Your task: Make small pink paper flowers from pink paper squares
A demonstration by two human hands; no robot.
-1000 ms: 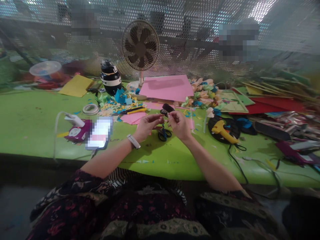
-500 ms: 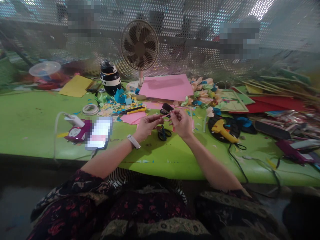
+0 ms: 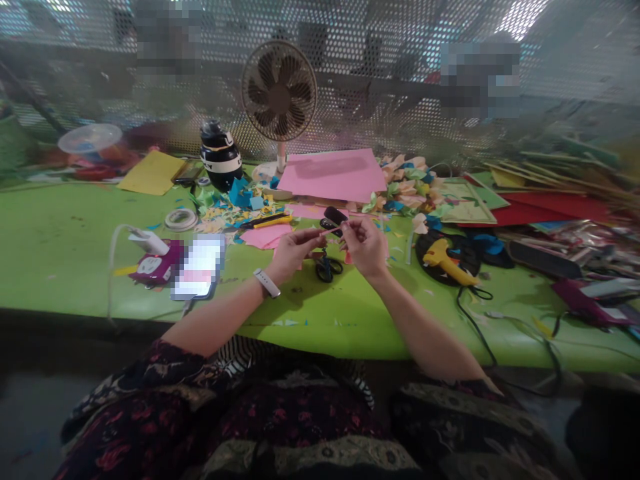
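Note:
A thin pink strip, apparently paper (image 3: 331, 231), stretches between my two hands above the table. My left hand (image 3: 296, 252), with a white band on its wrist, pinches one end between thumb and fingertips. At the other end, my right hand (image 3: 367, 247) is closed on the strip with thumb and forefinger. Dark-handled scissors (image 3: 327, 268) lie on the table beneath my hands. Just behind the strip is a black object (image 3: 334, 217), partly hidden by my fingers. Pink paper pieces (image 3: 265, 236) lie to the left of my hands.
A pink sheet (image 3: 335, 175) and a fan (image 3: 280, 97) stand behind. Paper flowers (image 3: 407, 183) are heaped at back right. A yellow glue gun (image 3: 447, 260) with a cord lies to the right. A phone (image 3: 199, 267), purple power strip (image 3: 157, 262) and black bottle (image 3: 220, 157) are left.
My right hand's fingers have shifted slightly around the strip's end. My left hand, the strip and the things on the table look nearly the same.

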